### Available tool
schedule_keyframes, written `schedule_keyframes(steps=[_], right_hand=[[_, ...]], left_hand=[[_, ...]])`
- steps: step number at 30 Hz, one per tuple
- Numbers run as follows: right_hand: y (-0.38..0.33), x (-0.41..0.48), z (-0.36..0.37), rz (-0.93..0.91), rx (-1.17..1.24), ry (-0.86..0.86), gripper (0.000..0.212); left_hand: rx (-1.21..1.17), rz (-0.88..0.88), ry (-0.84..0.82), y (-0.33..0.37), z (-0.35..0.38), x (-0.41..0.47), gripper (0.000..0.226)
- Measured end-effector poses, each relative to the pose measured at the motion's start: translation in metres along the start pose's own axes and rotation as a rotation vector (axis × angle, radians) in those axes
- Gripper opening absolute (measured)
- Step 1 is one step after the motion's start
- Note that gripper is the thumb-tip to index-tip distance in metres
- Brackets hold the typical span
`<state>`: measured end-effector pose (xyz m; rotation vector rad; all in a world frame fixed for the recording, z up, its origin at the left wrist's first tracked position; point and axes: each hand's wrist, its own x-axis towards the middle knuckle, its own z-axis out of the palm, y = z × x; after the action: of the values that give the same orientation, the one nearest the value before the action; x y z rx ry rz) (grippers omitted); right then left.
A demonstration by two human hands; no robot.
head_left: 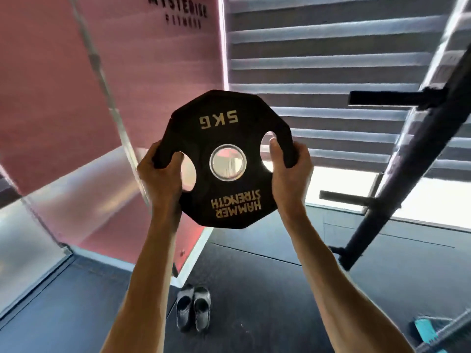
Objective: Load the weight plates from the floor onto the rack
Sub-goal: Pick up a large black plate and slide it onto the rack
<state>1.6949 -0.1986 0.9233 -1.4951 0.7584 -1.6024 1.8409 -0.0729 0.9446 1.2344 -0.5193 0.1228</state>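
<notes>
A black 5 kg weight plate (226, 138) with gold lettering is held up in front of me, its face toward the camera and its print upside down. My left hand (159, 174) grips its left edge, thumb through the left grip hole. My right hand (289, 171) grips its right edge, thumb through the right hole. The black rack (418, 159) slants up at the right, with one bare peg (382, 97) at about the plate's top and a lower bare peg (344, 197) to the plate's right.
A pink wall (51, 98) stands at the left and window blinds (318, 59) behind the plate. A slanted barbell (102, 80) leans along the wall. A pair of grey shoes (195, 310) lies on the dark floor below. A teal object (424, 329) lies at the bottom right.
</notes>
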Motion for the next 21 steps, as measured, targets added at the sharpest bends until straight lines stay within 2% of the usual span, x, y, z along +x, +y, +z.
schedule_keyframes(steps=[7, 11, 15, 21], right_hand=[[0.038, 0.101, 0.012, -0.058, -0.109, 0.195, 0.030], [0.055, 0.135, 0.002, -0.070, -0.176, 0.313, 0.028], [0.071, 0.165, -0.009, -0.083, -0.234, 0.422, 0.030], [0.096, 0.213, -0.018, -0.099, -0.343, 0.599, 0.032]], left_hand=[[-0.080, -0.051, -0.215, -0.054, 0.121, 0.077, 0.022], [-0.092, -0.055, -0.339, -0.076, 0.181, 0.092, 0.020], [-0.132, -0.087, -0.460, -0.098, 0.238, 0.100, 0.029], [-0.255, -0.122, -0.653, -0.133, 0.330, 0.115, 0.019]])
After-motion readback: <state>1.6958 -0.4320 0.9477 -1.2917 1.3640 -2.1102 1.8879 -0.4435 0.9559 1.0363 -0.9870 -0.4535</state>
